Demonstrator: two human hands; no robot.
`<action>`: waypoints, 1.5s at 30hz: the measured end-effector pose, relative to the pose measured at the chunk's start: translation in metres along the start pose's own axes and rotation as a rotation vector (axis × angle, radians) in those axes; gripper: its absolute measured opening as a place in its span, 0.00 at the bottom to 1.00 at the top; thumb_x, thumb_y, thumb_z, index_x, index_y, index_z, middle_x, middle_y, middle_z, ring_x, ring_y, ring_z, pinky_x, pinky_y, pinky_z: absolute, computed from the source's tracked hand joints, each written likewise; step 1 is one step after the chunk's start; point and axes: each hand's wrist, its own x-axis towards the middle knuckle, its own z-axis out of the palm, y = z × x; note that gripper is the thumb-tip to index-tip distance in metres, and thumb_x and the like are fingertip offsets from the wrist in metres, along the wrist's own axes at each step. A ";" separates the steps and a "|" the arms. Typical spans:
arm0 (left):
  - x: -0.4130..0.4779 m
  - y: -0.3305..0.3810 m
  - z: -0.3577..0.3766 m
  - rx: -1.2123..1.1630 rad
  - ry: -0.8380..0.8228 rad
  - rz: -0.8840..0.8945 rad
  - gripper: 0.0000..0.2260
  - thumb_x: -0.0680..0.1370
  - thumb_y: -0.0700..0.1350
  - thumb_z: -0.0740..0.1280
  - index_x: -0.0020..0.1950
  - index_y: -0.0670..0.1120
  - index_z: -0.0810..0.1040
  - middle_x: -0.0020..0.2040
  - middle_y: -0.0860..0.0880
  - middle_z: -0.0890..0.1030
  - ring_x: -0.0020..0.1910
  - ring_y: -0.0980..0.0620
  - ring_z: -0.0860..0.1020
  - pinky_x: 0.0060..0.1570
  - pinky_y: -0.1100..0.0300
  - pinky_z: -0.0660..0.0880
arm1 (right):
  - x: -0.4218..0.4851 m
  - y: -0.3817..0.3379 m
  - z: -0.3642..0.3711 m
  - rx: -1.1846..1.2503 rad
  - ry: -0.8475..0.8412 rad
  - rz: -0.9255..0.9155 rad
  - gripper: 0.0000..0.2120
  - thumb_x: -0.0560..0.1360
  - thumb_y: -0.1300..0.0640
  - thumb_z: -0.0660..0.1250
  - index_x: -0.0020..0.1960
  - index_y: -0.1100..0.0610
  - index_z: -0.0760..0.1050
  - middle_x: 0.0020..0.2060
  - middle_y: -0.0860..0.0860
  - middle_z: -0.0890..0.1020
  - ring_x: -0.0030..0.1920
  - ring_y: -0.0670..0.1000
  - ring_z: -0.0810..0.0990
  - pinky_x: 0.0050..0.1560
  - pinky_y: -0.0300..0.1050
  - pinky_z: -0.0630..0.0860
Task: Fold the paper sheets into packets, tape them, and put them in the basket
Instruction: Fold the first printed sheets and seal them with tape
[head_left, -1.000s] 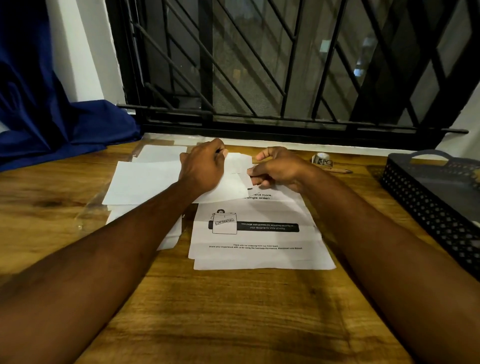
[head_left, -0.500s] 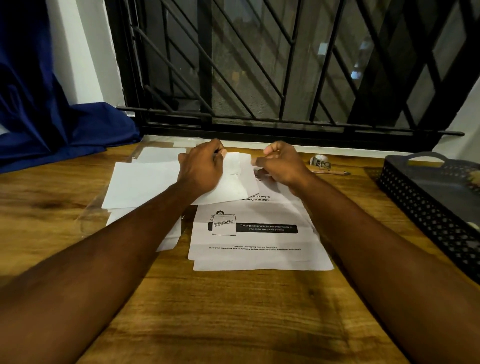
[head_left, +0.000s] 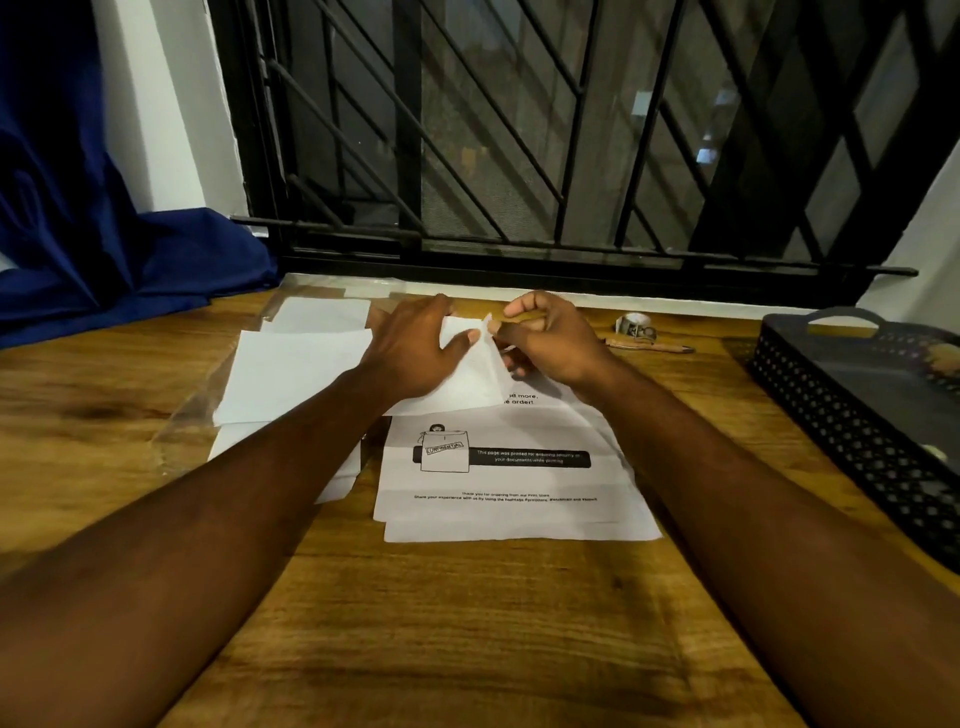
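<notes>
On the brown wooden surface, the half-folded white paper sheet lies at the far middle. It overlaps the top of a printed white sheet with a black banner, which itself sits on another sheet. The left hand rests on the folded sheet with a wide grip, its fingers fairly straight and pressing the paper down. The right hand has a narrow grip: thumb and forefinger pinch the sheet's right edge, which stands up off the surface between the two hands. Plain white paper sheets lie stacked just to the left, partly under the left forearm and over a clear plastic sleeve. A small roll of tape and a thin brown stick-like tool lie near the right hand, towards the black window grille. The black perforated plastic basket stands well apart at the right edge. A dark blue cloth hangs at the far left.
</notes>
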 end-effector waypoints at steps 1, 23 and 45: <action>0.000 0.000 0.000 -0.012 0.003 0.001 0.22 0.83 0.60 0.63 0.71 0.47 0.73 0.69 0.45 0.77 0.69 0.44 0.72 0.60 0.52 0.63 | 0.000 0.000 0.001 0.067 -0.038 0.037 0.10 0.82 0.61 0.69 0.63 0.60 0.74 0.43 0.59 0.86 0.36 0.55 0.83 0.33 0.46 0.78; -0.005 0.001 -0.010 -0.025 0.027 0.380 0.21 0.77 0.62 0.64 0.66 0.52 0.76 0.70 0.51 0.71 0.70 0.49 0.69 0.66 0.47 0.60 | 0.014 0.025 0.004 0.245 -0.016 -0.005 0.07 0.80 0.68 0.71 0.58 0.65 0.84 0.39 0.60 0.85 0.30 0.48 0.76 0.33 0.42 0.74; 0.002 0.009 -0.015 0.099 0.191 0.561 0.09 0.80 0.43 0.69 0.58 0.45 0.86 0.51 0.45 0.85 0.48 0.45 0.81 0.46 0.56 0.69 | 0.019 0.035 -0.001 -0.576 0.163 -0.598 0.11 0.75 0.52 0.77 0.57 0.46 0.87 0.53 0.45 0.81 0.57 0.49 0.75 0.57 0.51 0.74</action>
